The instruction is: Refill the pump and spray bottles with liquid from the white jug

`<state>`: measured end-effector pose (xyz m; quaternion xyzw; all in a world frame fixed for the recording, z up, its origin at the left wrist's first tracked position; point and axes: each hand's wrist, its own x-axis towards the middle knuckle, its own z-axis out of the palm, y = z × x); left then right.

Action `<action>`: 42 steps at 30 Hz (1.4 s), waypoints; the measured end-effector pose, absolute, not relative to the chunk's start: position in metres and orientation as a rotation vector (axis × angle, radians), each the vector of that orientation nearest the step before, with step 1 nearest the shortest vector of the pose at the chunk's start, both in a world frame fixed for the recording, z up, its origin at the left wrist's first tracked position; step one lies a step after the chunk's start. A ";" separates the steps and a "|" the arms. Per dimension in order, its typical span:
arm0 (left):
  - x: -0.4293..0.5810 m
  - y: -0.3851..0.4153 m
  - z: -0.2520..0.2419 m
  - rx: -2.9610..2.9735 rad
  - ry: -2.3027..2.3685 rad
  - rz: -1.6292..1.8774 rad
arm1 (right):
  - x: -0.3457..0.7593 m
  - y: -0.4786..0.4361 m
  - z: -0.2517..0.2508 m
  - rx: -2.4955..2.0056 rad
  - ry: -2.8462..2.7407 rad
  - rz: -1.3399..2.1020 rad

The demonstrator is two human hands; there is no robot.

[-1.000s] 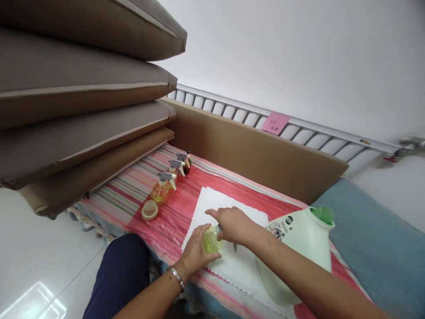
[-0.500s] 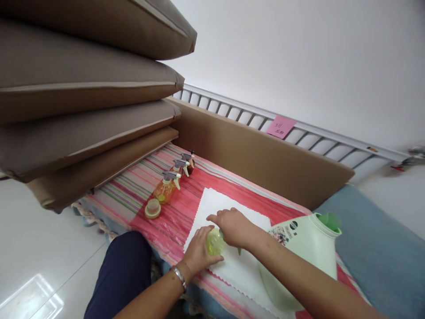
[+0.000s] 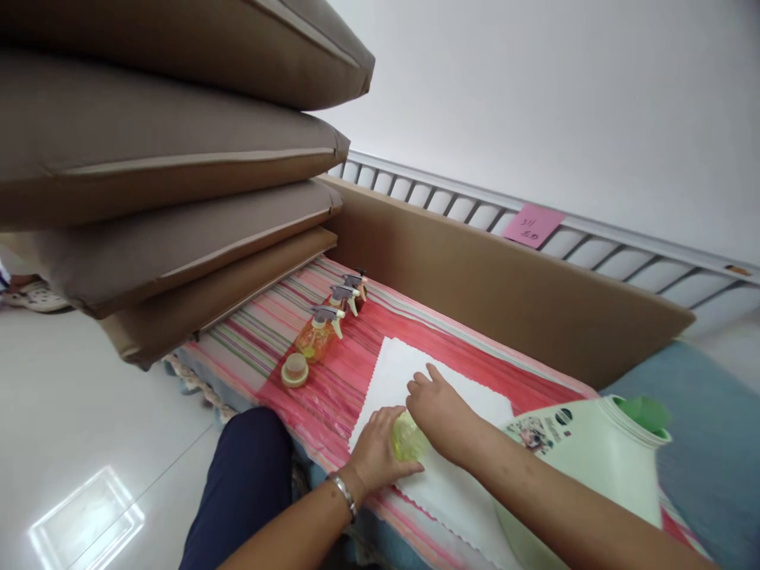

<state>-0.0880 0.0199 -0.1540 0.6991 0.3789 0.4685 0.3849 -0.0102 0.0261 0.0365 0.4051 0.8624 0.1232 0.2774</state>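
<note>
A clear, rounded spray bottle (image 3: pixel 408 438) with yellow liquid is in my left hand (image 3: pixel 375 451), fingers and thumb wrapped round its side over a white cloth (image 3: pixel 399 366) with zigzag edges. My right hand (image 3: pixel 440 413) is curled over the bottle's top, closed on the spray head, which it hides now. Left of the cloth stand several similar spray bottles, the nearest one (image 3: pixel 314 340) holding amber liquid, with grey heads and white triggers. A small round lidded tub (image 3: pixel 294 370) sits beside them. Past my right forearm is a pale green jug (image 3: pixel 611 443).
Thick brown cushions (image 3: pixel 195 166) are stacked high on the left. A brown board (image 3: pixel 492 277) leans on a white railing bearing a pink note (image 3: pixel 533 225). A striped cloth (image 3: pixel 267 317) covers the surface, with blue fabric (image 3: pixel 712 443) at the right.
The whole view has shifted, so everything appears further right. My right hand has turned over the bottle's top, and the trigger tip seen below it before is now hidden. My left hand keeps its grip.
</note>
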 end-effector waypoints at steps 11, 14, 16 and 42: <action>-0.095 0.031 -0.131 1.552 0.947 1.273 | 0.020 0.002 0.082 1.645 2.791 0.192; -0.107 0.035 -0.096 1.454 0.862 1.291 | 0.069 -0.031 0.066 2.499 2.864 -0.137; -0.113 0.034 -0.072 1.445 0.837 1.268 | 0.092 -0.051 0.029 3.043 2.567 -0.535; -0.087 -0.040 0.042 1.643 0.753 1.120 | 0.033 -0.122 -0.017 2.911 2.619 -1.808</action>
